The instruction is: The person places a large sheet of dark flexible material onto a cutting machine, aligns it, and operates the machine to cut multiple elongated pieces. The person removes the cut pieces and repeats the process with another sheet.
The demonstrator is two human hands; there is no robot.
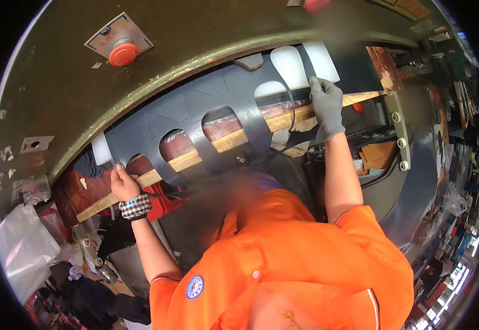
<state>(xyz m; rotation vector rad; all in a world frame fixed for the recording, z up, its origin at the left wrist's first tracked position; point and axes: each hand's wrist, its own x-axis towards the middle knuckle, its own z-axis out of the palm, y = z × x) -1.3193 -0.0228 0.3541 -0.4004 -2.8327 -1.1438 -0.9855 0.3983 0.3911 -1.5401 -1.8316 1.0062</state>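
A dark sheet (187, 104), like leather or rubber, is stretched across the machine bed, with several rounded cut-outs along its near side. My bare left hand (123, 184), with a checkered band at the wrist, pinches the sheet's left end. In a grey glove, my right hand (326, 104) grips a narrow dark strip of the sheet at its right end. White board (321, 61) shows through and beside the openings on the right. A smaller white piece (101, 148) lies by the left end. Under the cut-outs run a reddish-brown board (176, 147) and a wooden strip (187, 160).
A green machine beam (195, 33) hangs over the far side, carrying a red push button (123, 53). Metal brackets with round knobs (401, 143) flank the bed. Clear plastic bags (25, 236) lie at left. A dark sheet (415, 192) hangs at right.
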